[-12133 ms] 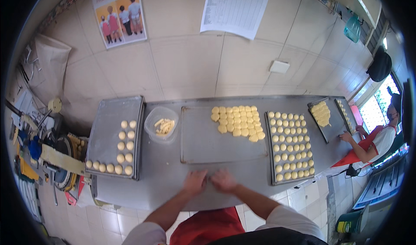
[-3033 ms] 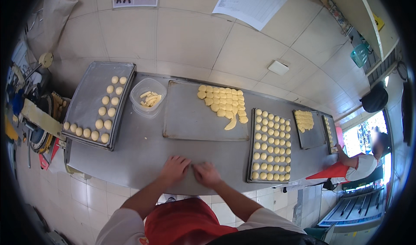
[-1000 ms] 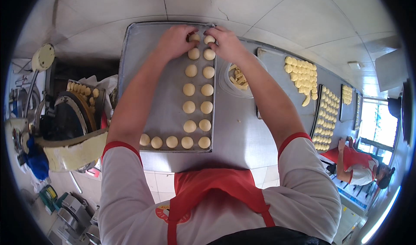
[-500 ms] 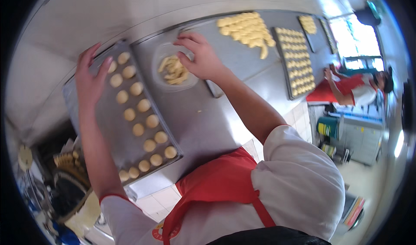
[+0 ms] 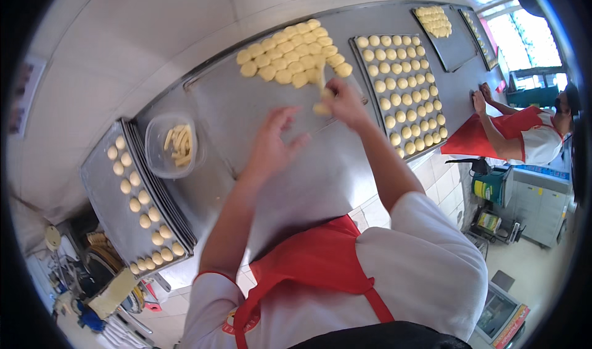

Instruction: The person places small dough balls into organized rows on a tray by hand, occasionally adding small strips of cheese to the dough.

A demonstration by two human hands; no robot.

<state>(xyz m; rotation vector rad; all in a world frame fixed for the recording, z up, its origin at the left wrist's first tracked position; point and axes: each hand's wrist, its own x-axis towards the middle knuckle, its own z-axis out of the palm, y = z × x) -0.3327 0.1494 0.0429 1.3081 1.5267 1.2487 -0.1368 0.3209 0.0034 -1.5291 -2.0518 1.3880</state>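
Observation:
My right hand (image 5: 345, 107) is closed on a strip of yellow dough (image 5: 320, 77), which stretches from the mass of joined dough rounds (image 5: 277, 49) on the middle baking sheet (image 5: 216, 96); a lump shows below the fingers, blurred. My left hand (image 5: 274, 142) hangs open over that sheet, fingers curved apart, left of my right hand. Left of them stand a clear plastic tub (image 5: 153, 160) of pale strips (image 5: 180, 142) and stacked trays (image 5: 105, 176) with rows of dough balls. A tray (image 5: 391, 105) packed with dough balls lies right of my right hand.
A co-worker (image 5: 518, 133) in a red apron leans at the counter's right part, hands on it, near a tray of dough (image 5: 435, 22) and a narrower tray (image 5: 478, 37). Machinery (image 5: 102, 269) stands at lower left. A tiled wall (image 5: 142, 34) backs the counter (image 5: 287, 198).
Both hands left the left tray's dough balls and moved right to the middle sheet. My right hand has taken hold of dough there; my left hand is open. The view has swung right.

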